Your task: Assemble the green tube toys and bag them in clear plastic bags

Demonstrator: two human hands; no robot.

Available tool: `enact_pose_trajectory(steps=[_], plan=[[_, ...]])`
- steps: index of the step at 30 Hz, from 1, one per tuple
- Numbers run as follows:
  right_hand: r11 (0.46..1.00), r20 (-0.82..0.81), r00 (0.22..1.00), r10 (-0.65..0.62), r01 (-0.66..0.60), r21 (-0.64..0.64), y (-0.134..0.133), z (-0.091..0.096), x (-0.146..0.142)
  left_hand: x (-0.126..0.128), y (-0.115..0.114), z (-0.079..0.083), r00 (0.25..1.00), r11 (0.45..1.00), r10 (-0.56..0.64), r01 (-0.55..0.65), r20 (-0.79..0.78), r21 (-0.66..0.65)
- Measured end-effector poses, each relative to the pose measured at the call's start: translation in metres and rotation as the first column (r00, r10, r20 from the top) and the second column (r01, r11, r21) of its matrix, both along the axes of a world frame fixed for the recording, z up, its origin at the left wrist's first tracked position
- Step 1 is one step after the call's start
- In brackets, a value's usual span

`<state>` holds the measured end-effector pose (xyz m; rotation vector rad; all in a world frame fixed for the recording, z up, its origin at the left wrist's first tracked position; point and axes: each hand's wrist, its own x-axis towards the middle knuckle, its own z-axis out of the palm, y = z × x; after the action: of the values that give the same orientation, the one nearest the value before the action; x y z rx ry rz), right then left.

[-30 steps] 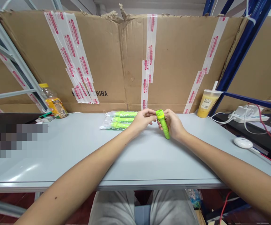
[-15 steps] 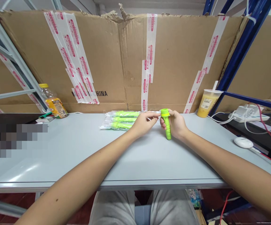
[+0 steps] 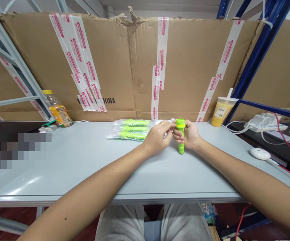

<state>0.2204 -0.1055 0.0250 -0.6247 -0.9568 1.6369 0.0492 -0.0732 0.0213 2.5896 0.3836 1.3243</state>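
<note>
My right hand (image 3: 190,134) is wrapped around a green flashlight body (image 3: 181,138), held upright just above the table with its threaded open end on top. My left hand (image 3: 158,135), with a ring on one finger, is bent in from the left. Its fingertips are drawn together against the side of the flashlight body, just below the thread; anything small between them is hidden. Behind the left hand lie several green flashlights in clear plastic bags (image 3: 131,128), partly covered by that hand. Something whitish and clear, too hidden to name, shows behind the fingers.
A tall cardboard sheet (image 3: 197,60) stands along the back of the grey table (image 3: 84,167). A juice bottle (image 3: 59,112) is at the back left, a lidded drink cup (image 3: 222,112) at the back right. Further right are a white mouse (image 3: 260,153) and a power strip (image 3: 268,124) with cables.
The flashlight body has shifted slightly right and down and stands straighter. My left hand has followed to the right, its fingers more curled against the flashlight body.
</note>
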Motion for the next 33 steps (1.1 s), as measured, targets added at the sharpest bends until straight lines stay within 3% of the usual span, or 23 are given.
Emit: enact_pose_trajectory(steps=[13, 22, 33], plan=[[0.999, -0.019, 0.999, 0.034, -0.034, 0.008, 0.002, -0.002, 0.001, 0.000, 0.002, 0.000, 0.999, 0.994, 0.032, -0.030, -0.022, 0.101], [0.997, 0.028, 0.997, -0.072, 0.071, 0.021, 0.000, 0.000, -0.004, 0.000, -0.010, 0.002, 0.994, 0.991, 0.078, -0.068, -0.083, 0.114], [0.989, 0.023, 0.989, -0.149, 0.148, 0.026, -0.001, 0.001, -0.009, 0.006, -0.016, -0.002, 0.992, 0.993, 0.120, -0.119, -0.027, 0.012]])
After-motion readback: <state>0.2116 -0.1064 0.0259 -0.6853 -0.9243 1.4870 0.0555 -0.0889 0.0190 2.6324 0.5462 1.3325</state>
